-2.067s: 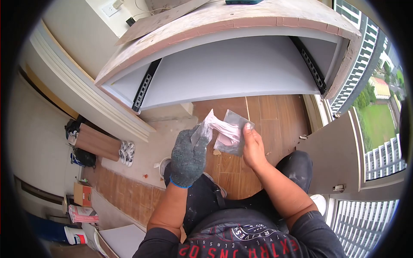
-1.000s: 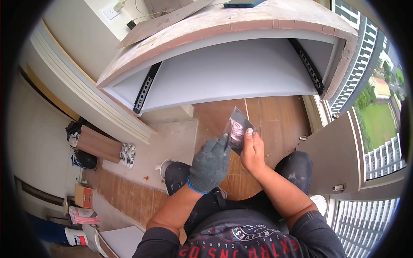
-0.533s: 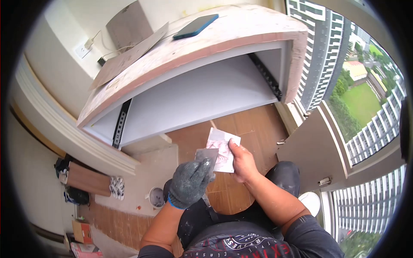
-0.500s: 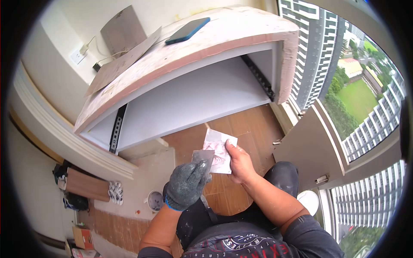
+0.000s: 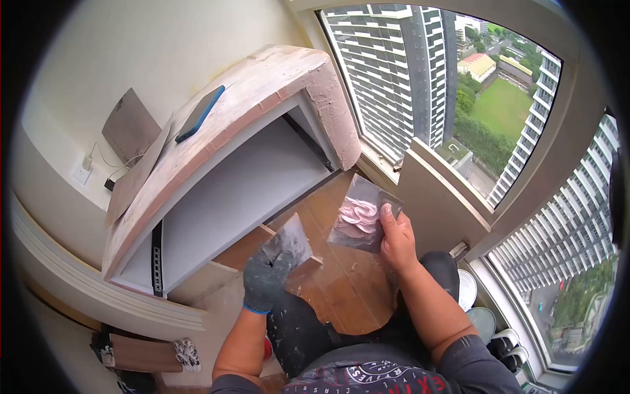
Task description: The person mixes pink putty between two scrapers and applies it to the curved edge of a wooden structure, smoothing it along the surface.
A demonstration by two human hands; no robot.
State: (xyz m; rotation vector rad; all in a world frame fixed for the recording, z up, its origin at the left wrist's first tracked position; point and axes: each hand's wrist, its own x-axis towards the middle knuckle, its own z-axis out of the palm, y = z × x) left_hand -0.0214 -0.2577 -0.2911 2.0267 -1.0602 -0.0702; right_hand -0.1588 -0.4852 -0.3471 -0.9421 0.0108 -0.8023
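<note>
My left hand (image 5: 264, 279), in a grey glove with a blue cuff, is closed on a flat metal scraper blade (image 5: 293, 240) that points up and to the right. My bare right hand (image 5: 398, 238) grips the right edge of a thin square plate (image 5: 342, 240), thumb on top. Pink putty (image 5: 358, 215) lies in folds on the plate. The blade and the plate are apart, over the wooden floor. In front stands a desk (image 5: 315, 65) with a pink-coated edge and an open drawer space with black rails.
On the desk top lie a phone (image 5: 201, 114) and a thin board (image 5: 138, 174). A wall socket (image 5: 82, 172) is at the left. Windows (image 5: 387, 72) fill the right side, above a low panel (image 5: 433, 190). Buckets (image 5: 468, 289) and shoes (image 5: 504, 345) stand beside my right leg.
My view has turned toward the window. The blade, which overlapped the plate before, is now apart from it on the left. The plate is tilted differently and its putty shows more fully.
</note>
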